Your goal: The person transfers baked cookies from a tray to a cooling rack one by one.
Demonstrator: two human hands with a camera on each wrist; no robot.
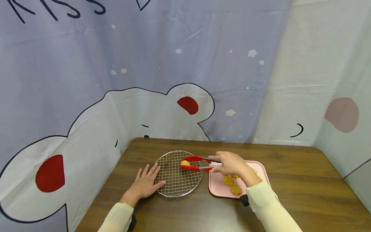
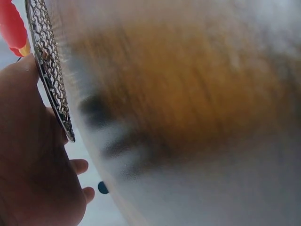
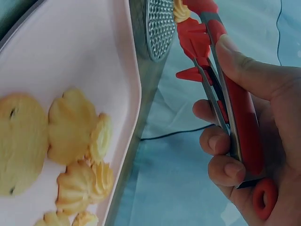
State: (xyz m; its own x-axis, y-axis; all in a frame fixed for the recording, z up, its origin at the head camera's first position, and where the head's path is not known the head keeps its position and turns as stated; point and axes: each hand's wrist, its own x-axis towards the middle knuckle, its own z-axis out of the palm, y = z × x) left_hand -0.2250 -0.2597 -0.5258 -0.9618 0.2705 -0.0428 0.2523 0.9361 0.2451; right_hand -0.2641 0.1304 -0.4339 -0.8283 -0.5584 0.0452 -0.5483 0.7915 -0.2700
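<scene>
My right hand [image 1: 233, 165] grips a pair of red-tipped metal tongs [image 3: 240, 117], fingers curled round the red handle. Between the tong tips is a swirled yellow cookie [image 1: 185, 163], held close over the round wire rack [image 1: 174, 183]. At the rack's left edge my left hand [image 1: 146, 183] rests with fingers spread, the thumb and fingertips touching the rim. The left wrist view shows that hand [image 2: 37, 155] beside the mesh [image 2: 51, 66], with a red tong tip [image 2: 11, 26] at the upper left. Beneath my right forearm sits a pink tray [image 1: 217, 190] of cookies.
Several cookies lie on the tray, among them a flat round one [image 1: 236, 189] and fluted ones [image 3: 73, 125]. Rack and tray stand side by side on a dark wooden table [image 1: 295, 180]. A printed curtain [image 1: 232, 80] hangs behind the table's back edge.
</scene>
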